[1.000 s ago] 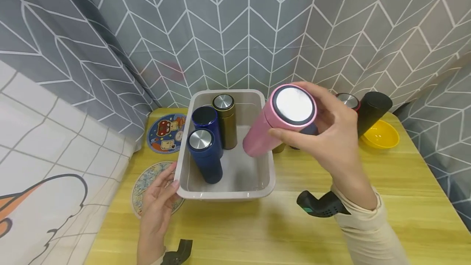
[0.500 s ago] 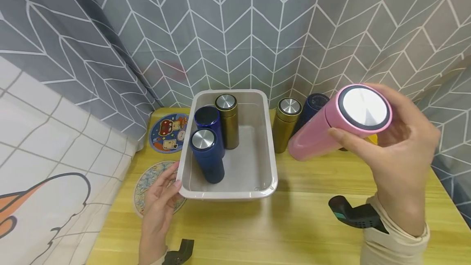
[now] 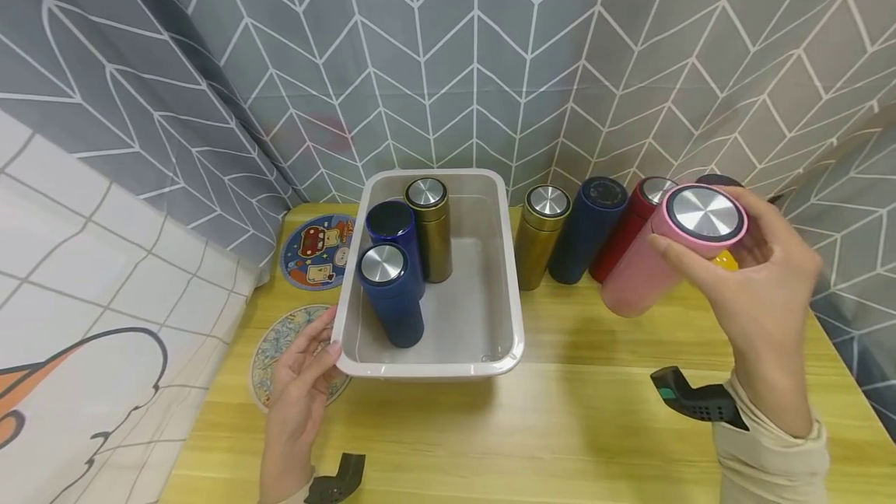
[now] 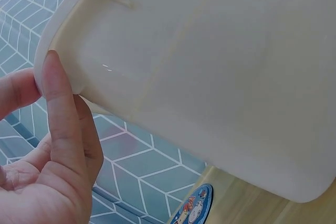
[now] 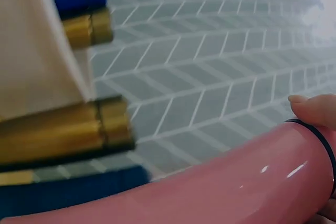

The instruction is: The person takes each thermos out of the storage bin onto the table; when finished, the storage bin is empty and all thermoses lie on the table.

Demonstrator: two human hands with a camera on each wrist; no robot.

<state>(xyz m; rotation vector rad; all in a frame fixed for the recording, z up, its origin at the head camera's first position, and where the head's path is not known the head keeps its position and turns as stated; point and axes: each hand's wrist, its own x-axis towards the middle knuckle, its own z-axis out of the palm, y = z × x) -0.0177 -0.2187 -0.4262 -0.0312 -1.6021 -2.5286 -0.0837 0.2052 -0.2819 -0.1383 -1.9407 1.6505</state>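
My right hand (image 3: 766, 278) grips a pink thermos (image 3: 640, 271) around its top, tilted, with its silver lid toward me; in the right wrist view the pink thermos (image 5: 247, 177) fills the lower part. My left hand (image 3: 302, 379) pinches the near left corner of a white plastic bin (image 3: 434, 370), thumb on the rim in the left wrist view. Inside the bin, at its left, are a navy thermos (image 3: 393, 302), a shiny blue thermos (image 3: 392, 220) and a gold thermos (image 3: 435, 239). Right of the bin stand another gold thermos (image 3: 535, 247), a dark blue thermos (image 3: 586, 232) and a red thermos (image 3: 623, 232).
Behind the pink thermos, a black top (image 3: 717, 180) and a yellow bowl (image 3: 726, 260) are partly hidden. Two round mats lie left of the bin, a blue cartoon mat (image 3: 315, 251) and a patterned mat (image 3: 269, 356). A grey curtain (image 3: 476, 61) hangs behind the wooden table (image 3: 560, 426).
My right hand has carried the pink thermos from above the bin out to the right, over the table beside the red thermos. My left hand stays on the bin's corner.
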